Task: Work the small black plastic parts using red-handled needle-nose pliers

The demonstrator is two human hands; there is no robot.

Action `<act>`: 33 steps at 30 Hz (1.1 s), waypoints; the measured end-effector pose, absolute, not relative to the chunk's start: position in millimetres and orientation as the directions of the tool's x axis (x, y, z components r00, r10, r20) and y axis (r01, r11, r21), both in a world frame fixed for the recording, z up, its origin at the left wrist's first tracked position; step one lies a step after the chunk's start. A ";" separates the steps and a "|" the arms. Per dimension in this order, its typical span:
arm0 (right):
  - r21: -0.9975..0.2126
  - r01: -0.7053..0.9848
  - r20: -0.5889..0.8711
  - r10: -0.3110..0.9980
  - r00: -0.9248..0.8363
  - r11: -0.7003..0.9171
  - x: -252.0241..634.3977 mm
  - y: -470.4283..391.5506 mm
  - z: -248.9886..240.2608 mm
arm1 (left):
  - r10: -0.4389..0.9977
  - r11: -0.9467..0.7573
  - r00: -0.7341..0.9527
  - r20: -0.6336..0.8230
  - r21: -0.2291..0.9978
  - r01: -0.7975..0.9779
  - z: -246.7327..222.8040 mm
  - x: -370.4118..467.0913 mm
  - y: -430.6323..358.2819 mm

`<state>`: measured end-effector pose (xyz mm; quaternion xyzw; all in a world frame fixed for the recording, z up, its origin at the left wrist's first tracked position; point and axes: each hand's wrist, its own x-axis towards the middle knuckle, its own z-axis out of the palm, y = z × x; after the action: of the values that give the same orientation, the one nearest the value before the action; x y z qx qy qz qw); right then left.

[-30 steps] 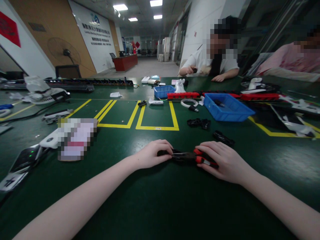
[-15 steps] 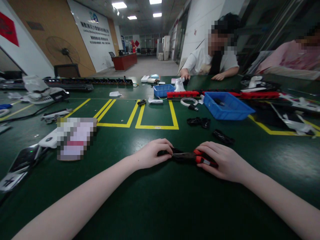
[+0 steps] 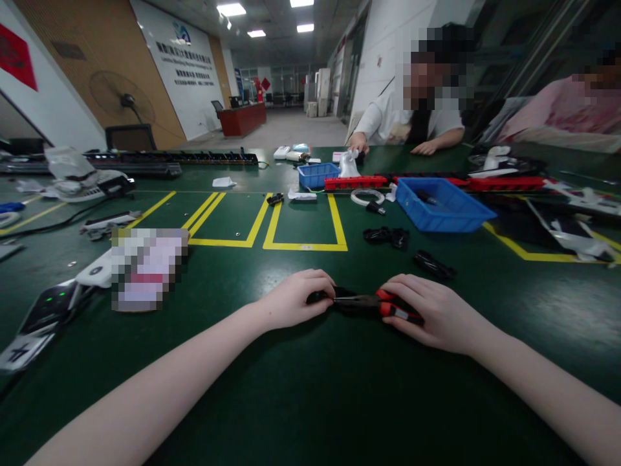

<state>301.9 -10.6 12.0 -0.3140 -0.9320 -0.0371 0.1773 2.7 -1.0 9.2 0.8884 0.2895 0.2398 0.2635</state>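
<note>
Across the near middle of the green table, the two hands were apart, joined only by what lay between them. On the right, the right hand was closed around the handles of red-handled pliers, whose dark nose pointed left. On the left, the left hand pinched a small black piece between thumb and fingers, right at the tip of the pliers — whether the nose actually gripped it was too dark to tell. Just beyond the right hand lay a black bundle, with a pair of black bundles a little farther and to the left. Farther still, on the right, stood a large blue bin with a dark item inside, near a white coiled cable. Yellow tape marked the table beyond the left hand; at the far right side sat a person in white — one hand on the table edge
</note>
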 end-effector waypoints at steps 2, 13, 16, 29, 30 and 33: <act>-0.035 0.596 0.354 0.568 -0.743 0.802 302.1 -10.2 11.5 | 0.638 -0.701 0.720 0.273 0.593 0.397 8.8 3.0 -0.8; -0.006 0.600 0.370 0.559 -0.742 0.800 301.6 -11.0 10.6 | 0.633 -0.701 0.733 0.248 0.586 0.407 11.6 2.7 -1.6; 0.011 0.594 0.368 0.549 -0.750 0.804 302.6 -11.0 9.6 | 0.629 -0.708 0.737 0.248 0.575 0.410 11.8 2.1 -2.0; 0.088 0.583 0.401 0.507 -0.763 0.808 302.9 -10.5 9.6 | 0.611 -0.736 0.748 0.259 0.534 0.416 8.0 1.7 -1.3; 0.100 0.578 0.412 0.495 -0.765 0.810 303.1 -10.5 9.4 | 0.610 -0.738 0.748 0.260 0.531 0.417 7.8 1.7 -1.1; 0.147 0.569 0.439 0.462 -0.771 0.809 303.5 -10.2 8.5 | 0.597 -0.752 0.754 0.273 0.517 0.409 7.0 1.9 -0.4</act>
<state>303.5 -10.2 8.5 -0.2767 -0.9309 -0.1369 0.1953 1.9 -0.4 7.0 0.9108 0.2763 0.2158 0.2182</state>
